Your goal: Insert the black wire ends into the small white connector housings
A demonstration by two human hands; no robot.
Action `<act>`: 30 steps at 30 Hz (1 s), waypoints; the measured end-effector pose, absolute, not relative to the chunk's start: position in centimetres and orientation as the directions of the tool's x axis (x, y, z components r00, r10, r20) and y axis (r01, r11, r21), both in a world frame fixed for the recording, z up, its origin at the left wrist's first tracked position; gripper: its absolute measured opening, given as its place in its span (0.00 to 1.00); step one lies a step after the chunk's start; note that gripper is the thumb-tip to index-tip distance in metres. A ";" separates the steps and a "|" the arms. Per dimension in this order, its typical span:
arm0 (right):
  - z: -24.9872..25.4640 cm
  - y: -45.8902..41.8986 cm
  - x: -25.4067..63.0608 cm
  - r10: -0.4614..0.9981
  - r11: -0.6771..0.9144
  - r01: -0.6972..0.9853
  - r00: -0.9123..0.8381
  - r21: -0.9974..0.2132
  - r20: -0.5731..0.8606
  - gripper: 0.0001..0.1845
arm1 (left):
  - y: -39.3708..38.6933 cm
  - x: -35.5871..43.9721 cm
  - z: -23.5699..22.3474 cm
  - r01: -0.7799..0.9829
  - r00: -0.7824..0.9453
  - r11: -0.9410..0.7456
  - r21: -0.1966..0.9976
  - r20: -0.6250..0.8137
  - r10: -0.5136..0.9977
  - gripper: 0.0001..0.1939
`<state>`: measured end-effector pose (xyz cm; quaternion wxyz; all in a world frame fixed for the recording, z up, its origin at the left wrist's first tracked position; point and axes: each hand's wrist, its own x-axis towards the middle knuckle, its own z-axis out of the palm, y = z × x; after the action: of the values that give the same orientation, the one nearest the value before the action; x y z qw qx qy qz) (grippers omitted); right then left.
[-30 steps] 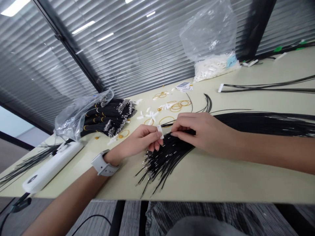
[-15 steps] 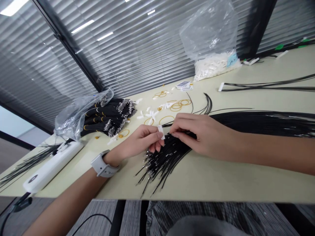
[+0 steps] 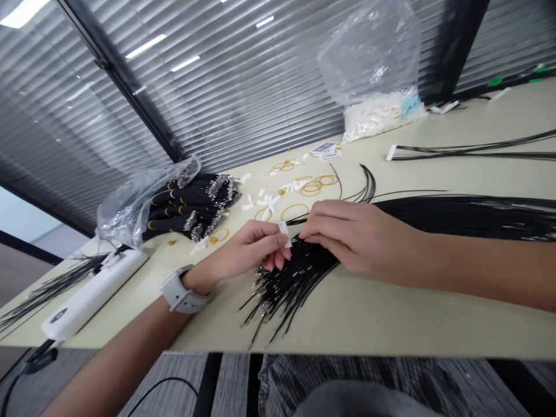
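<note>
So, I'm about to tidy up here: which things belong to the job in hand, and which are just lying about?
Apparently part of the job:
- white connector, held in the left hand
- black wires, under the right hand

Seemingly just lying about, in neither hand:
- small cards
- white power strip

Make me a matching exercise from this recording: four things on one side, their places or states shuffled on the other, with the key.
Things
1. white connector
2. grey wrist strap
3. clear plastic bag
4. yellow rings

Places and states
A. around the wrist above the left hand
B. lying among scattered white pieces
C. pinched between left thumb and fingers
D. standing by the blinds, with a light blue label

Pairs: 1-C, 2-A, 3-D, 4-B
</note>
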<state>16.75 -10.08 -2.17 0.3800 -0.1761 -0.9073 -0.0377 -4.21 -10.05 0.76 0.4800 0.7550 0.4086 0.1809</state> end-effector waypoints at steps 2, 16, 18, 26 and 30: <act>-2.3 -10.0 16.8 0.267 0.940 0.339 -0.648 -0.044 0.713 0.10 | -10.0 -4.3 0.8 0.440 0.604 -0.206 0.874 -0.118 0.788 0.15; -2.4 -10.0 17.3 0.161 0.943 0.321 -0.672 0.089 0.723 0.12 | -10.3 -4.3 0.9 0.452 0.601 -0.209 0.867 -0.122 0.790 0.15; -2.5 -10.0 17.3 0.145 0.940 0.323 -0.673 0.112 0.725 0.12 | -10.3 -4.2 0.9 0.452 0.596 -0.199 0.870 -0.128 0.793 0.15; -2.6 -9.8 17.3 0.096 0.944 0.294 -0.681 0.150 0.726 0.12 | -10.5 -4.0 0.9 0.442 0.582 -0.163 0.882 -0.144 0.800 0.13; -2.7 -9.9 17.3 0.094 0.943 0.294 -0.681 0.154 0.726 0.12 | -10.5 -4.0 0.9 0.437 0.586 -0.156 0.886 -0.149 0.797 0.13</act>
<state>17.27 -9.88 -2.70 0.3848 -0.1069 -0.9075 -0.1303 -3.98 -10.50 0.92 0.4979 0.7383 0.4176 0.1807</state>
